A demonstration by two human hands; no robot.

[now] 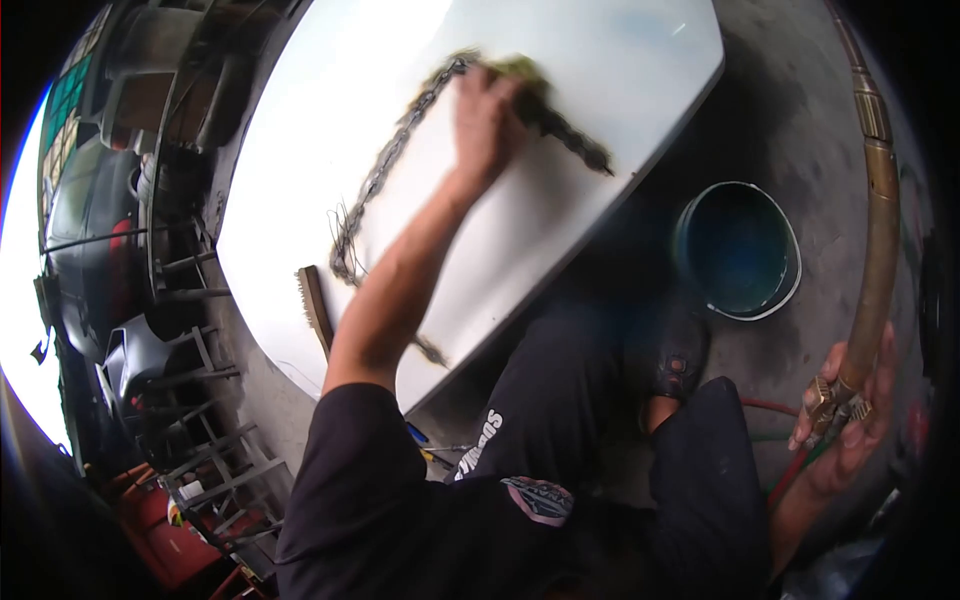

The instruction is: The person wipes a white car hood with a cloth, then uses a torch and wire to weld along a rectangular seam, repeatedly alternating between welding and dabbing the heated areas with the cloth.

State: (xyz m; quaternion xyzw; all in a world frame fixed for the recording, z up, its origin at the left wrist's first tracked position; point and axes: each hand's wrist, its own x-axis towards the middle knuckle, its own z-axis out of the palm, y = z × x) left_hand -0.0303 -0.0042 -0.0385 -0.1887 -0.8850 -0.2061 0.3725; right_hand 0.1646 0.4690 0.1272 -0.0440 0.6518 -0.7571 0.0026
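Observation:
My left hand (489, 122), smeared by motion, presses a yellow-green sponge or rag (522, 70) onto a white panel (290, 180). It is at the upper corner of a dark, rough weld seam (385, 155). Scorch marks line the seam, which runs down to the left and also right, to a pointed end. Loose thin wires (345, 225) stick up near its lower left part. Off to the right, my right hand (845, 400) is wrapped round the valve end of a brass gas torch (880, 210), its tip pointing up and away from the panel.
A wire brush (314, 305) lies on the panel's left side. A bucket (742, 250) with dark liquid stands on the floor right of the panel. Red and green hoses (770, 405) trail from the torch. Metal stands (215, 480) and a parked car (85, 240) are at left.

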